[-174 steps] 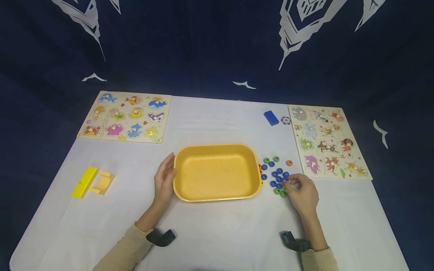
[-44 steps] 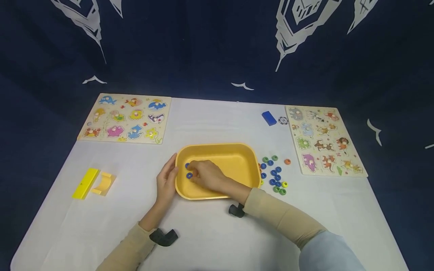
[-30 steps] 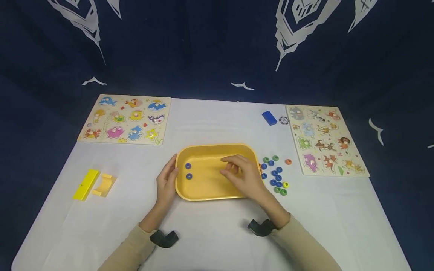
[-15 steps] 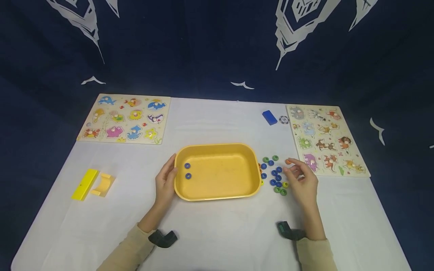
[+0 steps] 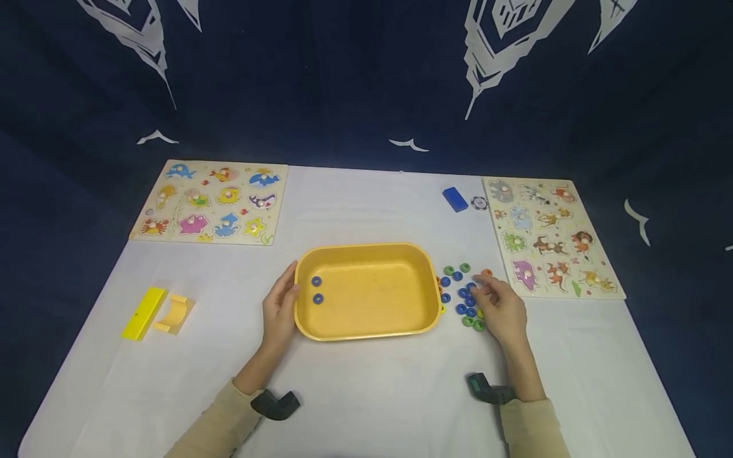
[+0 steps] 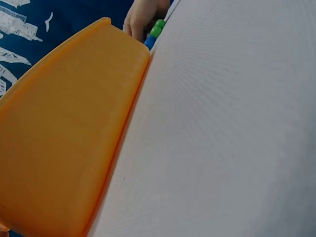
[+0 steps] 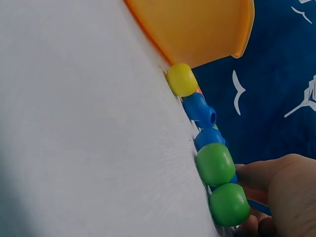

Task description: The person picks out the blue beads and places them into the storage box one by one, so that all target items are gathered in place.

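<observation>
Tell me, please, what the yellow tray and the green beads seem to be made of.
The yellow tray looks like moulded plastic with a smooth finish, judging by its one-piece rounded corners. The green beads could be painted wood or plastic; their rounded sides show a soft sheen.

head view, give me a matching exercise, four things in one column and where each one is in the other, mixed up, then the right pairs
Things
1. left hand
2. blue block
3. right hand
4. arched block

Places
A. at the loose beads
B. beside the flat yellow block
C. at the left end of the yellow tray
D. next to the patterned round chip

Right pairs: 1-C, 2-D, 3-A, 4-B
</observation>
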`<state>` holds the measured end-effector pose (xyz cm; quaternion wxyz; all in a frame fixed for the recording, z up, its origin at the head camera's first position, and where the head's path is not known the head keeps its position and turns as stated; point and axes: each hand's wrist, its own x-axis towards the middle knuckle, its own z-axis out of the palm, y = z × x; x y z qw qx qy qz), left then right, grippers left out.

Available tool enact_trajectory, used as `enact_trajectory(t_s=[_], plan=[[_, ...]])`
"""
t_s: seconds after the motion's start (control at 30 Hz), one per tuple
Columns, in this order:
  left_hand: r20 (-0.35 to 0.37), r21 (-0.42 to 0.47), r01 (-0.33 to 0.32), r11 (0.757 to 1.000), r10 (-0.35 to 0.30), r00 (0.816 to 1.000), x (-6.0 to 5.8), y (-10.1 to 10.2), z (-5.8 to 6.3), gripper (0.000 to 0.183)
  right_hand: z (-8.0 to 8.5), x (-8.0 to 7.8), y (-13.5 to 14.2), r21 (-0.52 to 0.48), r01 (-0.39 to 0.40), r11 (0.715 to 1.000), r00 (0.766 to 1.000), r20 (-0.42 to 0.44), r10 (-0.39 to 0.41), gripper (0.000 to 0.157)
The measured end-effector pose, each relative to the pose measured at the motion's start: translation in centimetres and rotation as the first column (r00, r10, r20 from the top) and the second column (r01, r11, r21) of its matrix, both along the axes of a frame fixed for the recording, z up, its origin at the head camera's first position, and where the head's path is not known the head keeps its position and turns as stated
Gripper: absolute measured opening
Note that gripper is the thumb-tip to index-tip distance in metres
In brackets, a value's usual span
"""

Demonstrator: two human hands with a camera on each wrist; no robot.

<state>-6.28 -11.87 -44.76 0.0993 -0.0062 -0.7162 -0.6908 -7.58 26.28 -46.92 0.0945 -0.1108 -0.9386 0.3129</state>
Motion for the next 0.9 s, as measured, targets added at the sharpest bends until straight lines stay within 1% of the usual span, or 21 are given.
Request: enact_trajectory(t_s=[0.1, 0.17, 0.27, 0.33, 0.43, 0.5, 0.53, 0.6, 0.63, 0.7, 0.77, 0.8, 0.83, 0.9], plan=[[-0.002, 0.002, 0.001, 1.000, -0.001, 1.000, 0.0, -0.1, 0.0, 0.041, 0.0, -0.2, -0.1, 0.033, -0.018, 0.999, 1.000, 0.025, 0.017, 0.027], [-0.009, 0.008, 0.002, 1.000, -0.002, 1.000, 0.0, -0.2, -0.1, 0.041, 0.0, -0.2, -0.2, 0.035, -0.019, 0.999, 0.999, 0.033, 0.018, 0.027], [-0.017, 0.024, 0.005, 1.000, -0.005, 1.000, -0.1, -0.4, -0.7, 0.041, 0.1, -0.1, -0.3, -0.015, 0.008, 1.000, 1.000, 0.024, -0.008, 0.027], [-0.020, 0.030, 0.008, 1.000, -0.008, 1.000, -0.3, -0.5, -1.4, 0.041, 0.3, 0.0, -0.4, -0.072, 0.036, 0.997, 0.999, -0.013, -0.037, 0.028], [-0.023, 0.027, 0.008, 1.000, -0.007, 1.000, -0.7, -0.6, -2.3, 0.041, 1.3, 0.2, -1.1, -0.143, 0.031, 0.989, 0.994, -0.103, -0.046, 0.029], [-0.032, 0.015, 0.006, 1.000, -0.005, 0.999, -0.7, -0.7, -2.6, 0.041, 2.3, 0.2, -2.1, -0.151, -0.015, 0.988, 0.983, -0.183, -0.013, 0.028], [-0.036, 0.014, 0.004, 1.000, -0.004, 0.999, -0.7, -0.7, -2.7, 0.041, 3.0, 0.2, -2.8, -0.142, -0.057, 0.988, 0.976, -0.216, 0.026, 0.026], [-0.044, 0.013, 0.002, 1.000, -0.002, 0.999, -0.8, -0.7, -2.7, 0.040, 4.4, -0.1, -4.4, -0.121, -0.171, 0.978, 0.950, -0.284, 0.131, 0.023], [-0.045, 0.015, 0.002, 1.000, -0.001, 0.999, -0.7, -0.7, -2.7, 0.040, 5.1, -0.3, -5.3, -0.113, -0.235, 0.965, 0.928, -0.322, 0.188, 0.021], [-0.048, 0.024, 0.002, 1.000, -0.001, 0.999, -0.7, -0.7, -2.4, 0.040, 6.4, -0.8, -7.3, -0.091, -0.366, 0.926, 0.880, -0.359, 0.312, 0.018], [-0.052, 0.027, 0.003, 1.000, -0.001, 0.999, -0.6, -0.6, -1.8, 0.040, 7.4, -1.4, -9.4, -0.062, -0.472, 0.880, 0.834, -0.356, 0.422, 0.017], [-0.051, 0.029, 0.002, 1.000, 0.000, 0.999, -0.5, -0.5, -1.5, 0.040, 7.7, -1.7, -10.5, -0.052, -0.504, 0.862, 0.821, -0.340, 0.459, 0.017], [-0.049, 0.029, 0.003, 1.000, -0.002, 0.999, -0.4, -0.4, -1.1, 0.040, 7.8, -2.0, -11.6, -0.041, -0.531, 0.846, 0.810, -0.318, 0.493, 0.018], [-0.047, 0.027, 0.004, 1.000, -0.003, 0.999, -0.2, -0.2, -0.4, 0.040, 7.9, -2.5, -13.4, -0.022, -0.566, 0.824, 0.801, -0.250, 0.544, 0.019]])
